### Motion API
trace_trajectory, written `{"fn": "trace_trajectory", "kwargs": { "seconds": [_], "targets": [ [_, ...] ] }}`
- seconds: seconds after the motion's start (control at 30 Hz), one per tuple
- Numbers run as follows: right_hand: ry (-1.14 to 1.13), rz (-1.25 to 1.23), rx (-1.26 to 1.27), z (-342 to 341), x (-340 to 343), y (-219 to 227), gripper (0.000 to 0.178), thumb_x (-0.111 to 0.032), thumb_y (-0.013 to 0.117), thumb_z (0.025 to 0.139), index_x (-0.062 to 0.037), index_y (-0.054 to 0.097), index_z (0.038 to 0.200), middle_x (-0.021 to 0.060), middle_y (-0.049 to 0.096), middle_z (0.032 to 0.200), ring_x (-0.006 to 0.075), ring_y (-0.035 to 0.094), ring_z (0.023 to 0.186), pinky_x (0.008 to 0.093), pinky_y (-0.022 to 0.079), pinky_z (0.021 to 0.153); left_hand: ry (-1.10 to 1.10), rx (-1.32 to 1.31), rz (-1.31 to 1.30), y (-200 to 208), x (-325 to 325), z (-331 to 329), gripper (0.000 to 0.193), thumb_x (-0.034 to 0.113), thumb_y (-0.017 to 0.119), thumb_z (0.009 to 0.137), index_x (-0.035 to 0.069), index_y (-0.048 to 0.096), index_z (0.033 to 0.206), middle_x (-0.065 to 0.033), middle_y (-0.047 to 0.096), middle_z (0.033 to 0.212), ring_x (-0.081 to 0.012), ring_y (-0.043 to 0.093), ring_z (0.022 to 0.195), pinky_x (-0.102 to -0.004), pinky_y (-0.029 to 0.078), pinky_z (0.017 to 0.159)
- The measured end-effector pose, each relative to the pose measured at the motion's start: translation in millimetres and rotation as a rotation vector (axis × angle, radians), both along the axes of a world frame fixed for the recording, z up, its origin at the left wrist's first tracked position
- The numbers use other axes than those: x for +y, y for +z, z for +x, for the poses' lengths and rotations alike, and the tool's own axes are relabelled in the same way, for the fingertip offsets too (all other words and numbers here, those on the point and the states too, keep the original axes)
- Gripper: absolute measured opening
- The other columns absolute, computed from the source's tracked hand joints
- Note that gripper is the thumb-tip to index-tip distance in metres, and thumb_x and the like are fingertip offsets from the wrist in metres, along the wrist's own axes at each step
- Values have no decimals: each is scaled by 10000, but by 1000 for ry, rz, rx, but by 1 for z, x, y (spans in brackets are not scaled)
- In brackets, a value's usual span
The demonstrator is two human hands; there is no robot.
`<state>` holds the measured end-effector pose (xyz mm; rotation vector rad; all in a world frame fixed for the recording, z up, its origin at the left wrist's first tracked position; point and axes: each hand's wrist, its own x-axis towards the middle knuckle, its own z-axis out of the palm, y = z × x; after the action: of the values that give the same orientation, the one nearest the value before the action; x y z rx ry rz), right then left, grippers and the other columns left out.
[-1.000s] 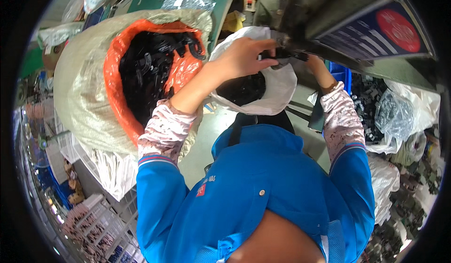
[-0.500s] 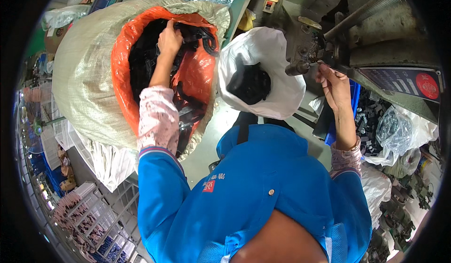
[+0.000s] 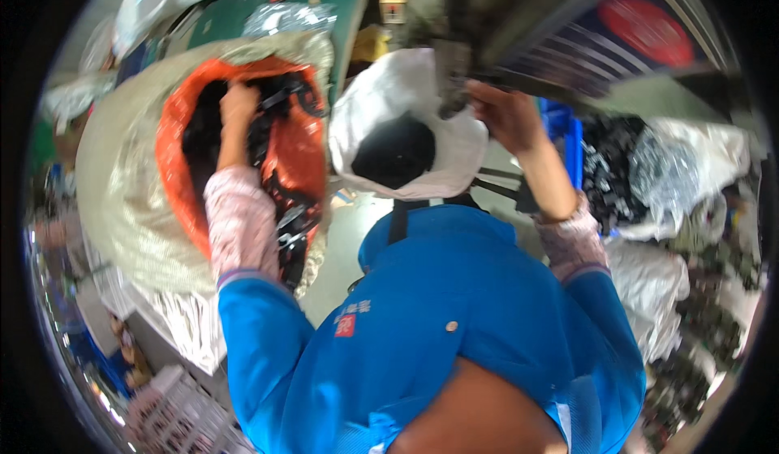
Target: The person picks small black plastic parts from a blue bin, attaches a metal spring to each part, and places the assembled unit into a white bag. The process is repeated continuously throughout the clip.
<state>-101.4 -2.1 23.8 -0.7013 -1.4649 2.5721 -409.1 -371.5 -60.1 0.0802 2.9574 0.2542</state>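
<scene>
My left hand (image 3: 239, 107) reaches down into a big woven sack (image 3: 122, 162) with an orange plastic liner (image 3: 174, 125). Black plastic parts (image 3: 280, 95) lie around it, and its fingertips are hidden and smeared among them. My right hand (image 3: 511, 121) is raised beside the metal head of a machine (image 3: 453, 77), thumb and fingers drawn together near its lower end. Whatever they pinch is too blurred to name. Between my hands sits an open white bag (image 3: 357, 101), with dark pieces (image 3: 395, 152) at its bottom.
The machine's body, with a dark printed panel (image 3: 584, 40), overhangs the upper right. Right of my right hand are a blue bin (image 3: 572, 142) and black parts (image 3: 613, 162) beside clear plastic bags (image 3: 673, 166). A green table (image 3: 345, 16) lies behind the sack; crates (image 3: 178, 413) stand lower left.
The view has shifted and blurred, with the machine's panel now looming larger. My left hand is still inside the sack, its fingers now lower among the parts. My right hand remains by the machine head.
</scene>
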Motion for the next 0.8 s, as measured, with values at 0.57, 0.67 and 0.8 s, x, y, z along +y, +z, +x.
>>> {"fn": "trace_trajectory", "kwargs": {
  "seconds": [0.57,0.67,0.8],
  "targets": [
    [-397,1432,-383,206,106,-23,152,-38,576,837,-37,706,916,169,685,912,297,669,849,360,529,771,413,-514,1985,18,19,238,166,-4,643,819,77,583,951,-19,583,807,-179,575,779,-419,448,923],
    [-256,1544,-530,235,150,-35,197,-83,638,806,-85,691,995,138,638,899,322,640,804,394,519,730,448,-534,1701,23,107,290,111,74,664,837,95,557,861,15,538,691,-119,516,578,-374,499,762],
    [150,1878,-554,227,162,-54,295,-69,655,731,-96,667,1024,95,587,988,300,605,927,386,524,740,146,-927,1679,20,217,328,94,91,654,847,47,577,878,8,499,605,-102,435,443,-297,503,568]
  ]
}}
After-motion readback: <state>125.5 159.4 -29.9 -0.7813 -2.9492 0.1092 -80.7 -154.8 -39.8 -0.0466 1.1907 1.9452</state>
